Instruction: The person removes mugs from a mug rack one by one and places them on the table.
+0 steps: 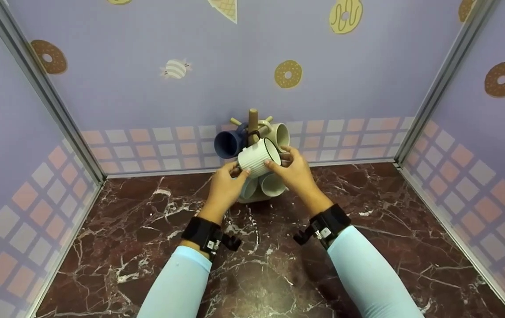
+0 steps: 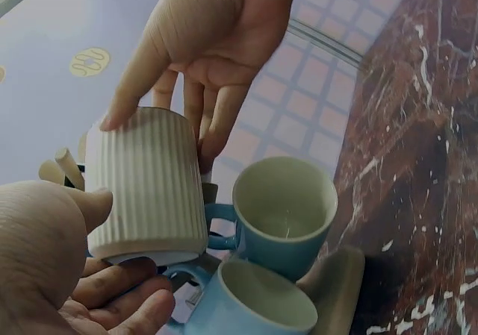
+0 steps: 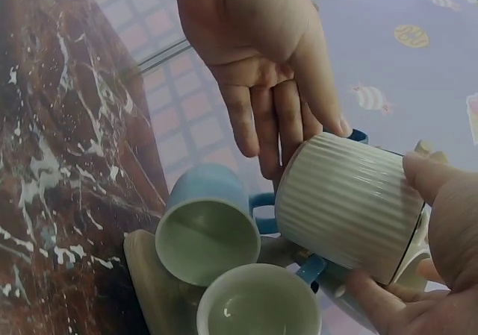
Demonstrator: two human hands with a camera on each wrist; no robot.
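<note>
A white ribbed mug (image 1: 254, 158) with a dark rim is held in both hands, lying tilted in front of a wooden mug rack (image 1: 253, 118). My left hand (image 1: 226, 184) grips it at the base end, thumb on the ribbed side. At the rim end my right hand (image 1: 297, 173) holds it, its thumb near the rim and the fingers behind. The mug's handle is mostly hidden behind its body. Just below it, two blue mugs with pale insides, one to the left (image 2: 284, 208) and another beside it (image 2: 261, 298), hang by their handles.
A dark blue mug (image 1: 227, 144) hangs on the rack's upper left, and a cream mug (image 1: 282, 134) on its upper right. The rack's base (image 1: 254, 199) rests on a dark red marbled table (image 1: 146, 247), close to the patterned back wall (image 1: 146, 101).
</note>
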